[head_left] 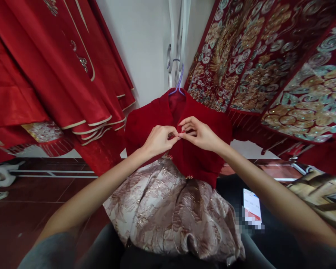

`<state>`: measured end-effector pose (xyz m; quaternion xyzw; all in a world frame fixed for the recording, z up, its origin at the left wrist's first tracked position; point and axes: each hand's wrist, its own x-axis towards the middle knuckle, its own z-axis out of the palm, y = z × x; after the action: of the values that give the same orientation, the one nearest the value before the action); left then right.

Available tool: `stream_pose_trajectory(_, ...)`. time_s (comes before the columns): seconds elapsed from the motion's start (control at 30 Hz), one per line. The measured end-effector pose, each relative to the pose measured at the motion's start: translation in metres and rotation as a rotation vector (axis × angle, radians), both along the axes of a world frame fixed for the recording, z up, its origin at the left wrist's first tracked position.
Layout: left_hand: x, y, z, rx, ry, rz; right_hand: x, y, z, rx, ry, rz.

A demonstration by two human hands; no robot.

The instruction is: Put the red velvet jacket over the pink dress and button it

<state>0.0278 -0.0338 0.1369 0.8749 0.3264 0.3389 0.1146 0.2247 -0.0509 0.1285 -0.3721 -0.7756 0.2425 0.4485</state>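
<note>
A dark red velvet jacket (145, 127) hangs on a purple hanger (179, 84) in front of me, over a pale brocade skirt (168, 213). My left hand (158, 140) and my right hand (198, 132) meet at the jacket's front opening at chest height. Both pinch at a small fastening on the front edge; the fastening itself is hidden by my fingers. Further small fastenings show lower down the front edge (189, 176).
Red satin garments (58, 74) with cream trim hang at the left. Heavily embroidered red and gold garments (282, 63) hang at the right. A white wall rack (176, 41) holds the hanger. A phone (252, 209) lies at lower right, on a dark surface. Red floor tiles (30, 201) lie at the left.
</note>
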Motion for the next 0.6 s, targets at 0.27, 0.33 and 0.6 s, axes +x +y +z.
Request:
stream_pose_trajectory(0.27,0.001,0.008,-0.004,0.034,-0.003,-0.095,0.002,0.006,-0.008,-0.058,0.064,0.068)
stream_pose_trajectory(0.33,0.001,0.010,-0.005,0.031,-0.010,-0.108,0.002,0.009,-0.011,-0.051,0.087,0.072)
stream_pose_trajectory(0.6,0.007,0.007,-0.027,-0.252,-0.347,-0.100,-0.023,0.001,-0.035,0.047,0.248,-0.190)
